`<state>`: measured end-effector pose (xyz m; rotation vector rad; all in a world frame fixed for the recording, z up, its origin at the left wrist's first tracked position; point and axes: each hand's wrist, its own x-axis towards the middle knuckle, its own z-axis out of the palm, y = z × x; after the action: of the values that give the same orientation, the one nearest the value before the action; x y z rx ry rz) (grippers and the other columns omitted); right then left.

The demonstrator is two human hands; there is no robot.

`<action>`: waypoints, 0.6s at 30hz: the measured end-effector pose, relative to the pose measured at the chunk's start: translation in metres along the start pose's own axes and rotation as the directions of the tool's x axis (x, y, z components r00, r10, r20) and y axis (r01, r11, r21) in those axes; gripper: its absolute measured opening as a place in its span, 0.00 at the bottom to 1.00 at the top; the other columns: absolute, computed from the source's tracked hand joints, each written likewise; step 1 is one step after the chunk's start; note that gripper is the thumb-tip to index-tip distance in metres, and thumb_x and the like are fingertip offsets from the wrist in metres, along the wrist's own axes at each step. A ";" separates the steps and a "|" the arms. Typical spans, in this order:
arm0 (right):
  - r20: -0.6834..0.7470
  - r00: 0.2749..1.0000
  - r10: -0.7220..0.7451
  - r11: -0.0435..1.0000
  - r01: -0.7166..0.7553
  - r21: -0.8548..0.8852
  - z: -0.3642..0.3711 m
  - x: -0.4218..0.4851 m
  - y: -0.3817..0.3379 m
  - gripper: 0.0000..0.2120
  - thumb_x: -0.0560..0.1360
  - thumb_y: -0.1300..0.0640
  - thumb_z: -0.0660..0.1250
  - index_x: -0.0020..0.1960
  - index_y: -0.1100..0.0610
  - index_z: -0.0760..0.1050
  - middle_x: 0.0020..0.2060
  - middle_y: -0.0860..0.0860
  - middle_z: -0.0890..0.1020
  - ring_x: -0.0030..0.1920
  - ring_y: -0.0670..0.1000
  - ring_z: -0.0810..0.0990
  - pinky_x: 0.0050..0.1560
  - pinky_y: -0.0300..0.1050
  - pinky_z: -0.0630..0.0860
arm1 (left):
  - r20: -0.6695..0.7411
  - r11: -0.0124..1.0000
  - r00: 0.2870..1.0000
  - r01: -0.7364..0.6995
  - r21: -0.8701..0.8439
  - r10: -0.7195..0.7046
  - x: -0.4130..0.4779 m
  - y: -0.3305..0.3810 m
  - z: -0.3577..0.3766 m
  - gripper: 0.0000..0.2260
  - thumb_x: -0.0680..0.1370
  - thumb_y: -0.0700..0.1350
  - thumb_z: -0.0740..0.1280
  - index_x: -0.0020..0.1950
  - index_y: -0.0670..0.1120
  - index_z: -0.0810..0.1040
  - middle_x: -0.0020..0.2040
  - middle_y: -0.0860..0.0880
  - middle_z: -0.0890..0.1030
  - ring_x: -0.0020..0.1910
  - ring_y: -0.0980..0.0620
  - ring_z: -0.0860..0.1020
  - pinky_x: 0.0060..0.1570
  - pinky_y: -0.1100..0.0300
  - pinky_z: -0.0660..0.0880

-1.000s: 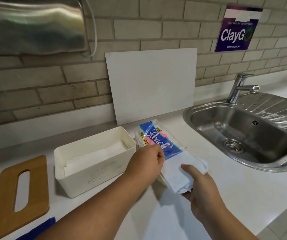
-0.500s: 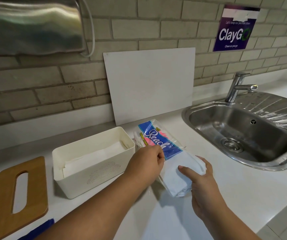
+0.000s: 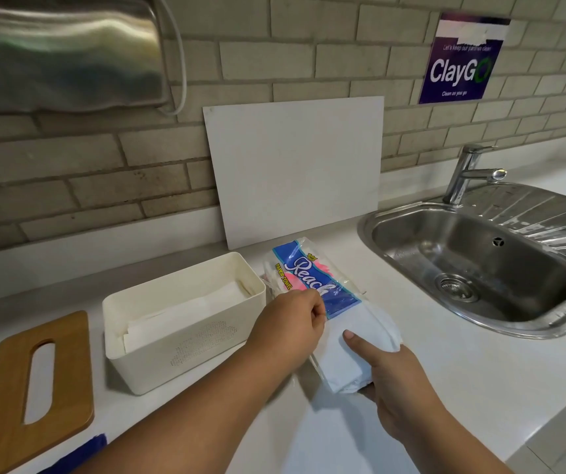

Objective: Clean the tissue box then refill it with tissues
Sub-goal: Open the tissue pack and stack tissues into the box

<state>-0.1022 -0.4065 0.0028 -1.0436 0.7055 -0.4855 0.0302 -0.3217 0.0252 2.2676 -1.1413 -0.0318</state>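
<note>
Beige brick wall (image 3: 308,63); white counter (image 3: 445,371); steel sink (image 3: 479,268).

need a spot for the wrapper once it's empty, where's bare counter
Bare counter lies between pack and sink, and right of the right hand gripping the tissues. A strip runs behind the box. Crowded: left hand, pinching the pack, fills the box-pack gap; lid close beside the box.

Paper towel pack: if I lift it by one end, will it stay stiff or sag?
Probably sags: the paper towel pack has thin crinkled wrap and its towels curve under the right hand. Likely light, being folded paper. The glossy wrap may slip where the left hand pinches it.
</note>
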 end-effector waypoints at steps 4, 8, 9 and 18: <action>-0.014 1.000 -0.016 1.000 0.015 -0.024 -0.003 -0.001 -0.006 0.20 0.69 0.60 0.74 0.60 0.55 0.76 0.49 0.55 0.85 0.50 0.60 0.83 0.52 0.59 0.80 | 0.014 0.996 0.996 -0.087 0.019 0.087 0.000 -0.002 -0.001 0.12 0.78 0.48 0.64 0.62 0.55 0.75 0.57 0.53 0.76 0.55 0.51 0.75 0.53 0.53 0.75; 0.048 0.998 -0.037 0.999 0.037 0.008 -0.007 -0.005 -0.017 0.27 0.60 0.60 0.74 0.59 0.56 0.77 0.49 0.57 0.85 0.50 0.62 0.82 0.45 0.54 0.80 | -0.021 0.985 0.987 -0.160 0.069 0.162 0.003 -0.011 0.002 0.14 0.79 0.48 0.62 0.65 0.55 0.76 0.60 0.54 0.75 0.60 0.51 0.71 0.57 0.54 0.73; 0.076 0.996 -0.039 0.999 0.036 0.031 -0.009 -0.006 -0.020 0.26 0.59 0.62 0.73 0.58 0.56 0.78 0.49 0.58 0.85 0.49 0.62 0.83 0.44 0.53 0.79 | -0.019 0.985 0.987 -0.160 0.062 0.162 0.003 -0.013 0.004 0.14 0.79 0.47 0.62 0.65 0.54 0.76 0.61 0.54 0.75 0.60 0.50 0.71 0.57 0.54 0.73; 0.219 0.968 -0.126 0.983 0.092 0.156 -0.024 -0.017 -0.056 0.21 0.61 0.63 0.67 0.54 0.59 0.79 0.43 0.58 0.84 0.40 0.58 0.84 0.36 0.50 0.81 | 0.052 0.998 0.998 -0.030 -0.057 0.033 0.006 -0.023 0.003 0.14 0.80 0.48 0.61 0.64 0.53 0.77 0.60 0.52 0.79 0.59 0.51 0.76 0.58 0.58 0.72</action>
<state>-0.1333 -0.4339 0.0504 -0.9860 0.4041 -0.4950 0.0497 -0.3166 0.0123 2.2106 -1.1884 -0.1111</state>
